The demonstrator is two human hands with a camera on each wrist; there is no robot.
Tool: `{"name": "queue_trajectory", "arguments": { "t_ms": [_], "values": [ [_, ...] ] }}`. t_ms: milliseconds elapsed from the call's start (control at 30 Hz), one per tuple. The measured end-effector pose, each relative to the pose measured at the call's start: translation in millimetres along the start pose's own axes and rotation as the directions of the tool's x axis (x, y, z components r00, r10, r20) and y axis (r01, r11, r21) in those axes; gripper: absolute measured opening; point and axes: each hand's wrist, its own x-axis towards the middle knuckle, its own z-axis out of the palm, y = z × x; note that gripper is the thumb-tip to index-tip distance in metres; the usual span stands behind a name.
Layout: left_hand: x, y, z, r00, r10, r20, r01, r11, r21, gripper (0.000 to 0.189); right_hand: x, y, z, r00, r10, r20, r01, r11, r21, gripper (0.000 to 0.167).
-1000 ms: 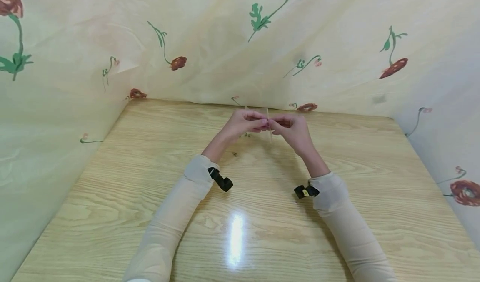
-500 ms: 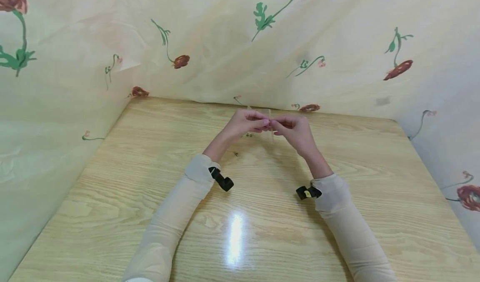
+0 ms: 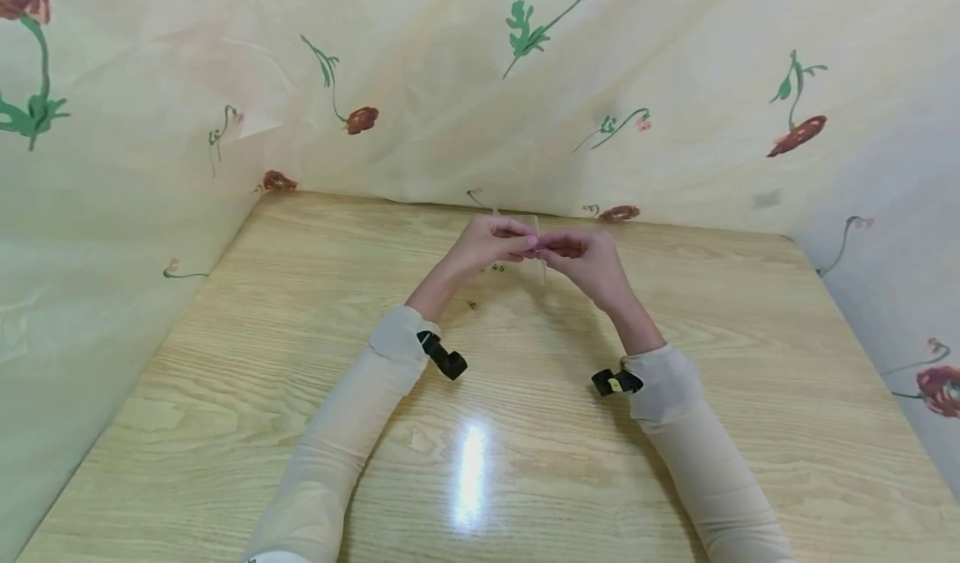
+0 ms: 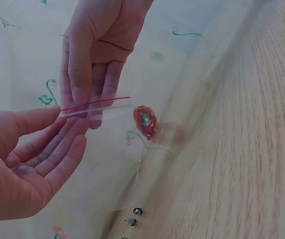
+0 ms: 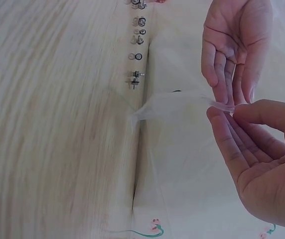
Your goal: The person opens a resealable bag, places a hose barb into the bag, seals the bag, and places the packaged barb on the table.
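Observation:
A small clear zip-lock bag (image 4: 113,113) with a red line along its mouth hangs between my two hands near the back of the table. My left hand (image 3: 487,242) pinches one end of the zip edge between thumb and fingers. Opposite it, my right hand (image 3: 588,263) pinches the same edge, its fingertips right against those of the left. In the right wrist view the body of the bag (image 5: 175,105) trails off from the fingers, thin and see-through. A dark round spot shows at its upper edge there.
Several small metal pieces with black rings (image 5: 137,56) lie in a row on the wood-grain table (image 3: 525,446), near and below my left hand. A flower-printed cloth (image 3: 435,63) rises behind the table's back edge and along both sides.
My fingers have shifted slightly on the bag's edge, the right thumb most visibly. Both arms stay in nearly the same place.

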Motion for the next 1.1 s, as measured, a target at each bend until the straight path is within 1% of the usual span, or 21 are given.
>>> {"name": "queue_trajectory", "arguments": {
  "t_ms": [100, 267, 367, 633, 833, 1100],
  "values": [
    [-1.1, -0.5, 1.2, 1.0, 0.013, -0.005, -0.013, 1.0, -0.002, 0.024, 0.3, 0.6, 1.4, 1.0, -0.003, -0.005, 0.003, 1.0, -0.017, 0.025],
    [-3.7, -0.9, 3.8, 0.998, 0.052, -0.033, -0.052, 0.999, 0.01, 0.021, 1.0, 0.2, 4.5, 0.999, -0.027, -0.016, 0.027, 0.999, -0.024, 0.025],
    [-4.3, -0.6, 4.7, 0.997, 0.061, -0.047, -0.06, 0.998, 0.011, 0.019, 1.9, -0.4, 6.0, 0.999, -0.043, -0.024, 0.043, 0.999, -0.024, 0.025],
    [-2.4, -0.8, 4.4, 0.998, 0.053, -0.044, -0.052, 0.999, 0.016, 0.02, 2.8, -1.8, 8.1, 0.997, -0.052, -0.059, 0.049, 0.998, -0.039, 0.021],
    [-1.5, -1.0, 5.8, 0.998, 0.023, -0.056, -0.021, 0.999, 0.031, 0.019, 1.4, -2.4, 9.3, 0.997, -0.048, -0.068, 0.045, 0.998, -0.052, 0.02],
    [-1.5, 0.2, 8.8, 0.995, 0.045, -0.084, -0.039, 0.997, 0.066, 0.02, 0.5, -2.1, 11.5, 0.996, -0.041, -0.08, 0.037, 0.998, -0.058, 0.022]
  ]
}}
